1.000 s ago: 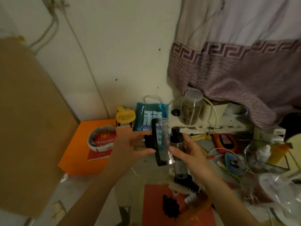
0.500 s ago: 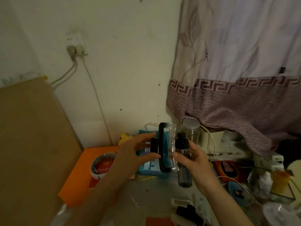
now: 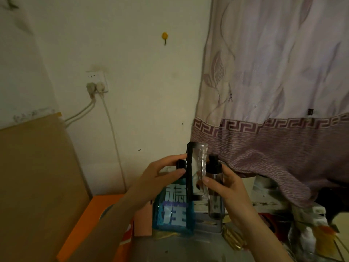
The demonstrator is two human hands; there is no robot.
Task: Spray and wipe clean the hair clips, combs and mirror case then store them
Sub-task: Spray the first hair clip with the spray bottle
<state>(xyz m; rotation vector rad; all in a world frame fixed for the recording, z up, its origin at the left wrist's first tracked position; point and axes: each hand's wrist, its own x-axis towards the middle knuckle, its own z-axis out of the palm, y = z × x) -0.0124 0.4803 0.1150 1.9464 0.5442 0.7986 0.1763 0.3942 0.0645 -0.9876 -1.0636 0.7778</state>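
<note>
My left hand (image 3: 156, 176) grips a black-framed mirror case (image 3: 191, 167) by a black knob on its left side and holds it upright in front of the wall. Its clear cover (image 3: 202, 163) faces right. My right hand (image 3: 228, 188) holds a clear spray bottle (image 3: 214, 188) with a black pump top, upright and right beside the case's clear cover. The bottle's nozzle sits close to the case. No combs or hair clips show in this view.
A blue bag with white characters (image 3: 173, 210) stands behind the case. An orange box (image 3: 90, 220) lies at lower left beside a brown board (image 3: 37, 176). A purple patterned curtain (image 3: 273, 129) hangs at right. Cluttered bottles (image 3: 311, 237) sit at lower right. A wall socket with cables (image 3: 97, 85) is upper left.
The view has tilted up, so the table with the brush and red mat has dropped out of sight. Both hands have kept the mirror case and spray bottle together, raised toward the wall.
</note>
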